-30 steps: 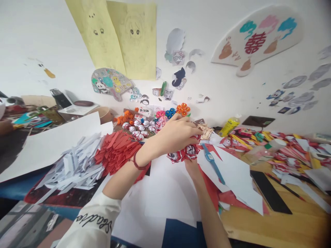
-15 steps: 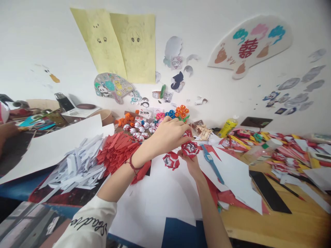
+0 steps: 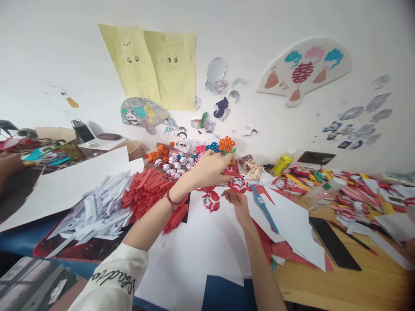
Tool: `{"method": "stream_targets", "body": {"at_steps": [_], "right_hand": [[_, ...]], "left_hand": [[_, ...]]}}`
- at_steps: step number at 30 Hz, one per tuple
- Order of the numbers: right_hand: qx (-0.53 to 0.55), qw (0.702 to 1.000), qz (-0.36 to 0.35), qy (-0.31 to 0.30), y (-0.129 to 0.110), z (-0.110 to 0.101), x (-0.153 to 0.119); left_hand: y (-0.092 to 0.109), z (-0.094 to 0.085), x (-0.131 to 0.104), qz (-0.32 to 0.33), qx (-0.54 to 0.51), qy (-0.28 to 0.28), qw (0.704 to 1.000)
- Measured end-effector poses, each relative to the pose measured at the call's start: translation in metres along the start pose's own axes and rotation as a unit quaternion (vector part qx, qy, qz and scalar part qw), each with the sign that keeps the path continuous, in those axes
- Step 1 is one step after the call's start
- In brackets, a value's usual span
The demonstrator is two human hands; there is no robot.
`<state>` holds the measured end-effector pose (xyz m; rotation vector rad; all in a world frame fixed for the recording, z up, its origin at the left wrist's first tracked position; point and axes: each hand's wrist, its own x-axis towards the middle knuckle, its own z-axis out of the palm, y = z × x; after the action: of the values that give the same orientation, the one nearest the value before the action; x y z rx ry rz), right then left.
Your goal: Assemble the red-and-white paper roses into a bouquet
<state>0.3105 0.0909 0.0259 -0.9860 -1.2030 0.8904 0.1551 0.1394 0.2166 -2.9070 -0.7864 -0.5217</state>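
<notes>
My left hand [image 3: 212,169] reaches across the middle of the desk, index finger and thumb around a partly hidden red-and-white paper flower [image 3: 228,171]. Just below it, my right hand [image 3: 237,202] has its fingertips drawn together beside another red-and-white paper flower [image 3: 238,184]; whatever lies between them is too small to make out. A third folded flower [image 3: 211,201] sits left of the right hand, above white paper [image 3: 210,242]. Behind the left hand are white-and-red paper flowers [image 3: 177,164], orange ones [image 3: 158,153] and an orange bead-like flower [image 3: 226,144].
To the left lie heaps of red paper strips [image 3: 145,190] and white paper strips [image 3: 100,207]. A blue watch [image 3: 264,209], a black phone [image 3: 335,242] and a yellow bottle [image 3: 282,163] are on the right. At the far left edge shows another person's hand [image 3: 9,166].
The right hand's fingertips have shifted slightly down and left from under the nearby flower. My left hand's fingers have straightened a little. The view has tilted upward slightly.
</notes>
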Motion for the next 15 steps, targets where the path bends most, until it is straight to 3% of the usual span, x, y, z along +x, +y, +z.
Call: {"method": "stream_targets", "body": {"at_steps": [6, 12, 15], "right_hand": [[0.007, 1.0, 0.002, 0.014, -0.003, 0.004, 0.0], [0.023, 0.998, 0.002, 0.055, 0.004, 0.001, 0.004], [0.016, 0.997, -0.003, 0.07, 0.007, 0.0, 0.007]], "left_hand": [[0.0, 0.002, -0.004, -0.005, -0.01, 0.003, 1.0], [0.005, -0.004, -0.01, -0.008, 0.0, 0.042, 0.999], [0.007, -0.007, -0.01, 0.021, 0.002, 0.042, 0.999]]}}
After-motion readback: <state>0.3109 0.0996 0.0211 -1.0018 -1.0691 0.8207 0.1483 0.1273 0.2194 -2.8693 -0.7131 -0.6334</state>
